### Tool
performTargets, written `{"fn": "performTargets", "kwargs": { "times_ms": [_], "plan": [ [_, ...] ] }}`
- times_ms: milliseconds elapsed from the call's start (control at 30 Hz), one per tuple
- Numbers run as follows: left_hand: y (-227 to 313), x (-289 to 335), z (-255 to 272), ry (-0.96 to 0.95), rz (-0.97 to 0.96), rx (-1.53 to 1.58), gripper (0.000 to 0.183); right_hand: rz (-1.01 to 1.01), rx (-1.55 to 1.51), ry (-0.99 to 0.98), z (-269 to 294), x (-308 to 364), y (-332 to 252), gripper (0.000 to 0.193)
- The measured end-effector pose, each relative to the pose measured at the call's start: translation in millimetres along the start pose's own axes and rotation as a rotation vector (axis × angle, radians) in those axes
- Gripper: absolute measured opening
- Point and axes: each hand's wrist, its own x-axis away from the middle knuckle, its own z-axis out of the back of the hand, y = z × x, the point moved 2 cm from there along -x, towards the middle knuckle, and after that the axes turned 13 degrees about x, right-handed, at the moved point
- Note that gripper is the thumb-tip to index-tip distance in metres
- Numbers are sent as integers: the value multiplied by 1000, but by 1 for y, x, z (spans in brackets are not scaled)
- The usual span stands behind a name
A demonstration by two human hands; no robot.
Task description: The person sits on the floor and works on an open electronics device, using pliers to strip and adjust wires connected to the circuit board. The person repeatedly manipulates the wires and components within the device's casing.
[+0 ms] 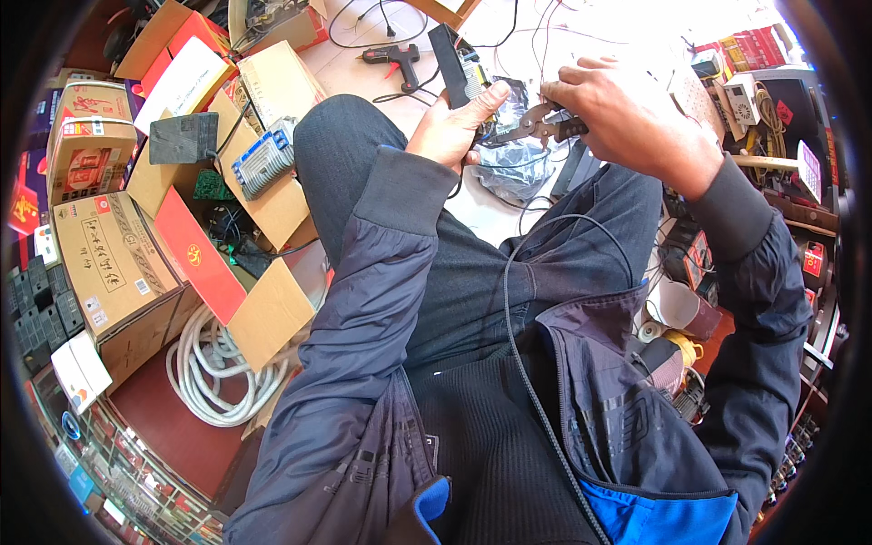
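Observation:
My left hand (pixel 442 134) is closed around a black rectangular electronic device (pixel 449 62), tilted upward, with pale circuit parts showing along its right side. In my right hand (pixel 627 116) is a pair of wire-cutting pliers (pixel 534 125); one handle lies under the fingers and another points right below them. The pliers' jaws reach left to the lower end of the device, beside my left thumb and fingers. What exactly the jaws touch is too small to make out. Beneath both hands lies a clear plastic bag (pixel 520 177) between my knees, with thin wires around it.
A black hot glue gun (pixel 397 64) rests on the pale floor beyond my left knee. Open cardboard boxes (pixel 109 245) with electronic parts crowd the left, near a coiled white hose (pixel 213 372). A cable (pixel 510 318) runs down my front. Boxed clutter fills the right side.

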Motion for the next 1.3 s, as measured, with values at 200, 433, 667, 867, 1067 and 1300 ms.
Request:
{"fn": "performTargets", "kwargs": {
  "times_ms": [200, 433, 667, 867, 1067, 1300],
  "plan": [
    [-1, -1, 2, 12, -12, -23, 44, -68, -178, -64, -15, 5, 3, 34],
    [-2, -3, 3, -19, -16, 1, 58, -102, -276, -215, -20, 7, 13, 54],
    [0, -7, 4, -5, 86, 98, 48, -193, -592, -384, -23, 3, 27, 50],
    [1, -6, 5, 6, 164, 146, 44, -210, -696, -529, -23, 1, 38, 57],
    [6, -3, 3, 28, 186, 260, 45, -279, -674, -456, -18, 12, 51, 59],
    [13, -6, 3, -151, 200, 498, 49, -529, -580, -191, -31, 35, 47, 61]
  ]
}}
